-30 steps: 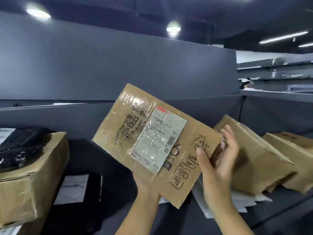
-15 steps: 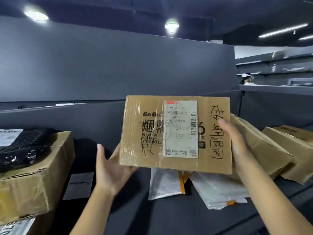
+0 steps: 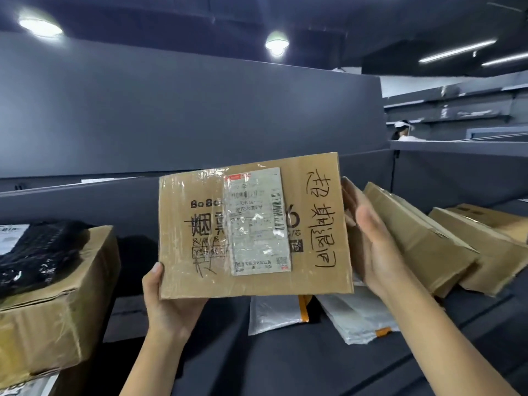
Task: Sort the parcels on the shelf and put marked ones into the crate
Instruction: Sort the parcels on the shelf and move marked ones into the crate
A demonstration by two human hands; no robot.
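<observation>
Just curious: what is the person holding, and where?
A box: the left hand grips its lower left corner, and the right hand rests straight fingers against its right edge.

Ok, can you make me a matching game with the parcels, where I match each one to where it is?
Things:
1. brown cardboard box with white label and black handwriting
2. black bubble-wrapped parcel
3. white plastic mailer bag
4. slim brown cardboard box

Places:
A. lying flat on the dark shelf
B. leaning at the right
C. between the left hand and right hand
D. on the big cardboard box at the left

Pairs: 1-C, 2-D, 3-A, 4-B.
</observation>
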